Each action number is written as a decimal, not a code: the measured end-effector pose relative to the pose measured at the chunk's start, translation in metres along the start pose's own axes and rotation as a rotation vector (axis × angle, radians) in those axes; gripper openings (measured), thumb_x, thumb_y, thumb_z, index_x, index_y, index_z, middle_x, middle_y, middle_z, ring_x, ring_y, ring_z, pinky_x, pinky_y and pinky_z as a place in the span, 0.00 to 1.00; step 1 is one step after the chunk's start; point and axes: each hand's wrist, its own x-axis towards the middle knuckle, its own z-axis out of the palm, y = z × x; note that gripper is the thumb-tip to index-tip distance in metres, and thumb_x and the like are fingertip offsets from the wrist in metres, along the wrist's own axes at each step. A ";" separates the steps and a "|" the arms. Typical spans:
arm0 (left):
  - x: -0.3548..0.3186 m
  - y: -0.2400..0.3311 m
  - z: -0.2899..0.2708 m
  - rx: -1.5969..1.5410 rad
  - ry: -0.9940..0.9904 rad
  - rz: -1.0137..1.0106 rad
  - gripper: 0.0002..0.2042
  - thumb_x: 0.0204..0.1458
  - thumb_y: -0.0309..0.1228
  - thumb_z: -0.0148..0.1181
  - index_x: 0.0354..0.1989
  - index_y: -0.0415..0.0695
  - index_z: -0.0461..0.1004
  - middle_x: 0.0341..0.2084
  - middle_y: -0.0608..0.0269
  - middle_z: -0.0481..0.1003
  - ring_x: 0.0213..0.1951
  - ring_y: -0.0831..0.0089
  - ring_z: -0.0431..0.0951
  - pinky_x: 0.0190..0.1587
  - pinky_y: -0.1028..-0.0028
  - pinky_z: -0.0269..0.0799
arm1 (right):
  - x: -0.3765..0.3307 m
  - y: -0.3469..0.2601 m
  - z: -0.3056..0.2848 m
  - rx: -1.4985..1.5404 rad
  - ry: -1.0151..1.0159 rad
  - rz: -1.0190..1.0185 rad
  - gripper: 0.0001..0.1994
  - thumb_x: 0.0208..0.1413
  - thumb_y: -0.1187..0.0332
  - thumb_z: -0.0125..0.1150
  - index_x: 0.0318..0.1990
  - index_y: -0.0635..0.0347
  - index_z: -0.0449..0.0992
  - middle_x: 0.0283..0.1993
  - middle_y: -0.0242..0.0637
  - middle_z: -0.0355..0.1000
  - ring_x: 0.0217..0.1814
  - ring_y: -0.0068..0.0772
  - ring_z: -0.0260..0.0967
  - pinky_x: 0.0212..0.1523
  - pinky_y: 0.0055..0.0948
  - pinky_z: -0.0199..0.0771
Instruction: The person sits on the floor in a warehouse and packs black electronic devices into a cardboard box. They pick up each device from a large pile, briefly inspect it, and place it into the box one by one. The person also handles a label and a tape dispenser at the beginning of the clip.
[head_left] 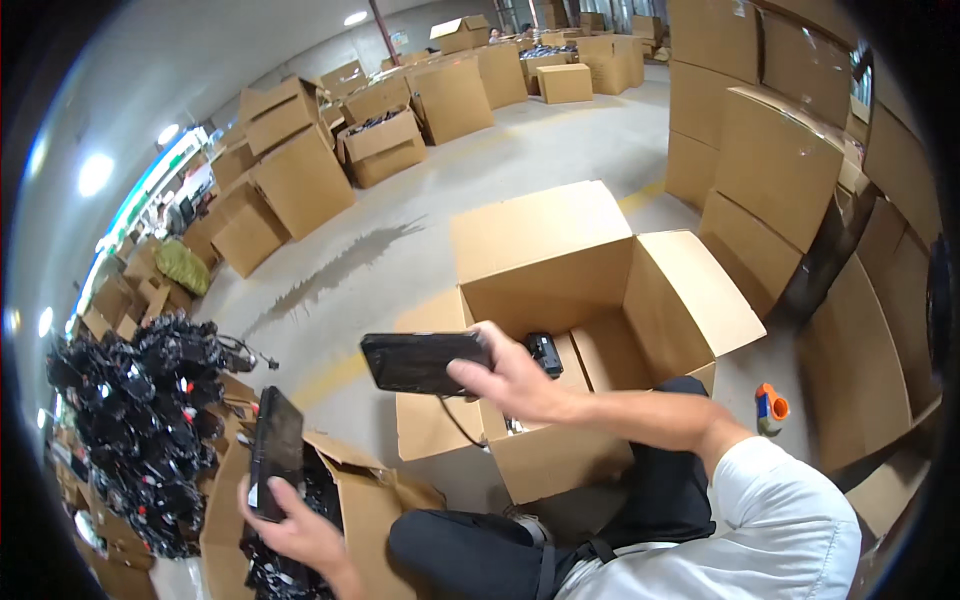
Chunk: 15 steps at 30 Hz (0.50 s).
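Note:
My right hand (pixel 520 378) is closed around one end of a flat black rectangular device (pixel 415 362), held over the left side of an open cardboard box (pixel 545 465). A dark cable (pixel 460 427) hangs below this device. Lower left, my left hand (pixel 308 540) grips a second flat black device (pixel 279 445), tilted nearly upright above a smaller open carton (pixel 370 510). Black parts with cables (pixel 290 570) fill that carton, partly hidden by my hand. Inside the larger box lies another black device (pixel 543 355) beside a cardboard divider (pixel 605 350).
A tall heap of glossy black wired parts (pixel 140 420) rises at the left. An orange and blue tape dispenser (pixel 771 405) lies on the floor to the right. Stacked cartons (pixel 765 190) stand along the right, and more boxes (pixel 450 100) line the far side.

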 end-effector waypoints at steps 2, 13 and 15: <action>-0.039 0.004 0.035 0.004 0.079 0.297 0.25 0.69 0.38 0.55 0.64 0.30 0.64 0.56 0.42 0.72 0.54 0.55 0.76 0.57 0.59 0.73 | -0.017 -0.040 0.026 -0.264 0.046 -0.009 0.19 0.63 0.66 0.65 0.56 0.65 0.67 0.37 0.50 0.78 0.33 0.43 0.79 0.35 0.39 0.78; -0.129 0.048 0.125 -0.593 -0.348 -0.291 0.22 0.62 0.33 0.59 0.61 0.32 0.66 0.51 0.50 0.75 0.50 0.62 0.79 0.54 0.64 0.76 | -0.071 -0.050 -0.004 -0.528 -0.221 -0.434 0.25 0.65 0.62 0.62 0.63 0.73 0.70 0.63 0.65 0.70 0.49 0.54 0.81 0.47 0.37 0.82; -0.131 0.039 0.124 -0.809 -0.344 -0.486 0.22 0.62 0.33 0.59 0.60 0.32 0.68 0.52 0.51 0.75 0.50 0.62 0.79 0.54 0.65 0.77 | -0.075 -0.056 -0.028 -0.520 -0.200 -0.364 0.23 0.59 0.72 0.66 0.61 0.70 0.72 0.57 0.60 0.75 0.43 0.47 0.83 0.44 0.35 0.83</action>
